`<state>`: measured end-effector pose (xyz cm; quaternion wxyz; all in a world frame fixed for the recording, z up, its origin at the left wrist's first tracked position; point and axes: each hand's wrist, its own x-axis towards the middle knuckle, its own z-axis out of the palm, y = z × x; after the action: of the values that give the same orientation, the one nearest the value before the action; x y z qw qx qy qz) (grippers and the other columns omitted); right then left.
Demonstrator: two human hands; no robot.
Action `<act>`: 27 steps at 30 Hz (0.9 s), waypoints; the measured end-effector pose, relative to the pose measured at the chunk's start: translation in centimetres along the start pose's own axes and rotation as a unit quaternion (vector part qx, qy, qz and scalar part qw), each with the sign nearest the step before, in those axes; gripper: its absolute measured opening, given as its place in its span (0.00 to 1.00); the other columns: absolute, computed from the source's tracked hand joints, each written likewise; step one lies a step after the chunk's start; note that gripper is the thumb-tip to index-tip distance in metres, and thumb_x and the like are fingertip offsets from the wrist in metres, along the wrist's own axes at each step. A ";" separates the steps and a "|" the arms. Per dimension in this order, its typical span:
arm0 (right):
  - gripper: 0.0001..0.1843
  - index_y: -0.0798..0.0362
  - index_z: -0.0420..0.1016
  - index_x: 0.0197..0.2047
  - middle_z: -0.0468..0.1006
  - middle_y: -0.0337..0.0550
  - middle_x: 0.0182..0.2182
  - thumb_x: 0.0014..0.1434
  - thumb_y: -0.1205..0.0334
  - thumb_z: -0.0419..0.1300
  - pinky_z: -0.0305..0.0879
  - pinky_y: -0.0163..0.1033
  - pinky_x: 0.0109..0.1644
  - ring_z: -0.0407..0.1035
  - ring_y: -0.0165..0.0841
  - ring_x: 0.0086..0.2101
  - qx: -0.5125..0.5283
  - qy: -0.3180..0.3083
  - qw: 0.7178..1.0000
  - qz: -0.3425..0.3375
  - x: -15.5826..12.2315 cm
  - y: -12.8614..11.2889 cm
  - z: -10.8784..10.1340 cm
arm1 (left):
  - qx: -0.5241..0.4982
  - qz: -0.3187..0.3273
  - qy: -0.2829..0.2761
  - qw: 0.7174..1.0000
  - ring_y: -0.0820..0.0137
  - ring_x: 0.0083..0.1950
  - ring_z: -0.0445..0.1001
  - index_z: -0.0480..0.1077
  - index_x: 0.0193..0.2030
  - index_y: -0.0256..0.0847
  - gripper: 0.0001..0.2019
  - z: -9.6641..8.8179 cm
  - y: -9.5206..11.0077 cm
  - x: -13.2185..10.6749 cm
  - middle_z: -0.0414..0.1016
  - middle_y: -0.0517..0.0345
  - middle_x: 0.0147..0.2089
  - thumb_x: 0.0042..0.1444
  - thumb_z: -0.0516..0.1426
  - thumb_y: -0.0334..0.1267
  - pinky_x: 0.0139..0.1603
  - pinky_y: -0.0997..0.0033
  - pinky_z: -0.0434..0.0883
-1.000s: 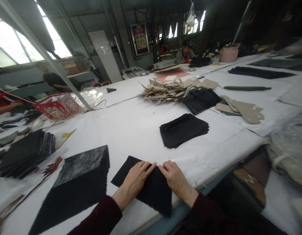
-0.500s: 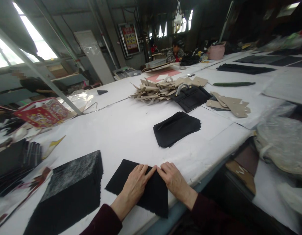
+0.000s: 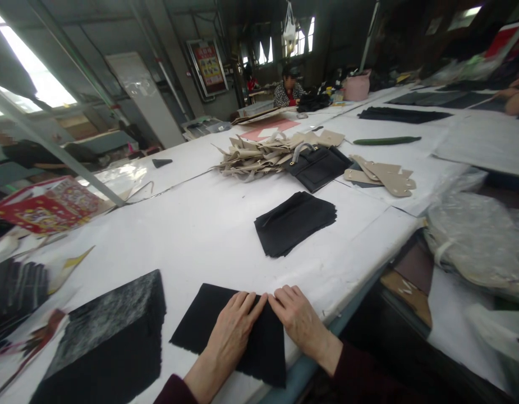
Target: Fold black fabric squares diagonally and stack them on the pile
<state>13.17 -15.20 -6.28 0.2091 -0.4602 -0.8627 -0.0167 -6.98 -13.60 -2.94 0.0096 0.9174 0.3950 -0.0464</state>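
A flat black fabric piece (image 3: pixel 265 350) lies at the near edge of the white table. Across its middle rests my left hand (image 3: pixel 234 325), its fingers closed together on the far edge and one finger stretched toward the other hand. My right hand (image 3: pixel 295 314) is bent over the right end of that edge, fingers curled onto the cloth. The fingertips of both hands nearly meet there; the undersides of the fingers are hidden. Left of the hands is a stack of black pieces (image 3: pixel 111 348) with a greyish, fuzzy upper part. Beyond them lies another black stack (image 3: pixel 295 224).
Farther back on the table (image 3: pixel 192 224) are a black handbag (image 3: pixel 322 168), a heap of beige pieces (image 3: pixel 251 157), beige straps (image 3: pixel 389 177) and a green cucumber-like object (image 3: pixel 387 141). A red patterned box (image 3: pixel 53 205) stands left. Plastic-wrapped goods (image 3: pixel 478 241) sit right. Co-workers are in the background.
The view has swung slightly right, so most things appear shifted left. Both hands stay at the far edge of the black fabric piece. A co-worker's hands have come into view at far right.
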 end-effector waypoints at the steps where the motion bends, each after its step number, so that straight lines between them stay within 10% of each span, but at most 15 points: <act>1: 0.13 0.58 0.70 0.51 0.68 0.45 0.36 0.63 0.71 0.55 0.56 0.44 0.41 0.60 0.38 0.37 0.001 0.001 1.000 0.003 -0.1 0.0 0.0 | 0.007 -0.001 0.000 1.000 0.61 0.58 0.64 0.52 0.70 0.46 0.34 0.0 0.2 0.0 0.66 0.51 0.58 0.56 0.47 0.21 0.63 0.59 0.61; 20: 0.20 0.54 0.67 0.57 0.70 0.48 0.42 0.64 0.74 0.50 0.57 0.44 0.46 0.62 0.38 0.42 0.077 0.025 0.990 0.113 -1.6 0.0 -2.1 | 0.045 -0.015 0.016 0.999 0.58 0.58 0.64 0.46 0.72 0.50 0.40 0.3 1.2 0.2 0.65 0.50 0.58 0.53 0.49 0.21 0.64 0.53 0.60; 27: 0.19 0.52 0.66 0.58 0.71 0.47 0.45 0.65 0.67 0.54 0.57 0.47 0.49 0.63 0.40 0.44 0.043 -0.006 0.995 0.089 -1.2 -1.0 -1.5 | 0.010 -0.066 0.010 0.998 0.61 0.63 0.61 0.54 0.70 0.47 0.40 0.8 -2.6 -1.9 0.63 0.55 0.65 0.49 0.47 0.18 0.67 0.57 0.56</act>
<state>13.43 -17.05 -5.14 0.2243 -0.5256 -0.8196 0.0416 -10.23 -13.29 -3.54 -0.0066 0.8899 0.4543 -0.0416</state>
